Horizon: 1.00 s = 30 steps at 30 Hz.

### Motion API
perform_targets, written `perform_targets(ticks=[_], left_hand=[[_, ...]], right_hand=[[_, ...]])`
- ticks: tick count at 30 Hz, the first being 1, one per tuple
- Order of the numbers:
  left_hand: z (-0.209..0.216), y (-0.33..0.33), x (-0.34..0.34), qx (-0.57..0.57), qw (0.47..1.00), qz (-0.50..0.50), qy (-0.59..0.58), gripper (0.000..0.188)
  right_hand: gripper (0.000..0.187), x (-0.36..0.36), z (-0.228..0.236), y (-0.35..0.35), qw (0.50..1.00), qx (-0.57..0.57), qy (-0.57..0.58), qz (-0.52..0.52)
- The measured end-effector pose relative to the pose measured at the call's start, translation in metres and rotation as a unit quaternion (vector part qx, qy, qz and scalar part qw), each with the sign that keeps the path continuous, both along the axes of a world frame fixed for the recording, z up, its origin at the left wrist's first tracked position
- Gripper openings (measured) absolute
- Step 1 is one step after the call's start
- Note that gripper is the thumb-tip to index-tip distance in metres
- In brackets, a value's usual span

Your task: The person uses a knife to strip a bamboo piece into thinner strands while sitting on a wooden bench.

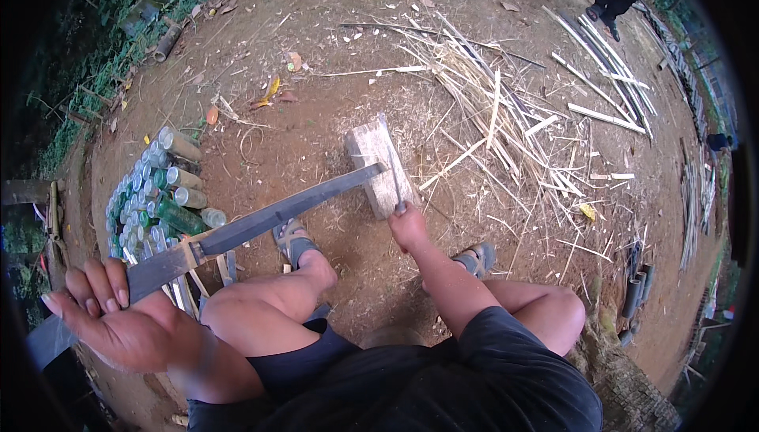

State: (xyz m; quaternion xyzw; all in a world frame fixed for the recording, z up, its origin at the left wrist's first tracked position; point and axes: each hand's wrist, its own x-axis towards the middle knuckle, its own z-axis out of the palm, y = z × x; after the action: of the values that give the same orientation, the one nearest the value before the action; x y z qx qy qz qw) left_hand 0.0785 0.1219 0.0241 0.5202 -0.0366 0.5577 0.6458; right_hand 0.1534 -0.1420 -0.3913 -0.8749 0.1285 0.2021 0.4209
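Strip lies lengthwise over the right edge of the wood block, which sits on the ground between and just ahead of your feet. Knife crosses from the left, its tip end right at the strip; touching or just above, can't tell. To do this well, I'd press the strip firmly to the block, set the blade low and even, use short light strokes, and hold your right fingers toward the block's near edge, away from the blade line. Watch your left foot too, it's close under the blade.

Pose: your left hand is wrapped around the long knife handle, palm mostly up, fingers curled over it, wrist low on the left, handle butt running out past the hand. Your right hand pinches the strip's near end, just beside the block's near right corner, arm reaching forward almost straight, knuckles up. Exact right finger placement can't be told, too small
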Motion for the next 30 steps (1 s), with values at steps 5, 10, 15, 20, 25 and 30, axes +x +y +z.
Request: perform_targets(ticks=[5,10,15,20,25,30], left_hand=[[0.001,0.000,0.008,-0.011,1.000,0.021,0.013,0.015],[0.001,-0.002,0.002,-0.004,1.000,0.021,0.008,0.015],[0.001,-0.006,0.010,0.002,0.999,0.037,0.022,0.015],[0.002,-0.006,0.002,0.001,1.000,0.015,0.003,0.015],[0.004,-0.012,0.011,0.004,0.999,0.029,0.017,0.015],[0.008,-0.018,0.009,-0.003,0.997,0.073,0.028,0.035]], right_hand=[[0.035,-0.006,-0.026,-0.013,1.000,-0.005,-0.013,0.007],[0.037,-0.007,0.023,0.000,0.998,0.026,-0.059,-0.023],[0.037,-0.006,-0.027,-0.020,0.999,-0.046,-0.016,0.011],[0.040,-0.006,0.028,-0.001,0.999,0.027,-0.019,-0.020],[0.041,-0.009,-0.027,-0.018,0.998,-0.055,0.015,0.026],[0.045,-0.005,0.016,-0.008,0.999,0.008,-0.030,0.010]])
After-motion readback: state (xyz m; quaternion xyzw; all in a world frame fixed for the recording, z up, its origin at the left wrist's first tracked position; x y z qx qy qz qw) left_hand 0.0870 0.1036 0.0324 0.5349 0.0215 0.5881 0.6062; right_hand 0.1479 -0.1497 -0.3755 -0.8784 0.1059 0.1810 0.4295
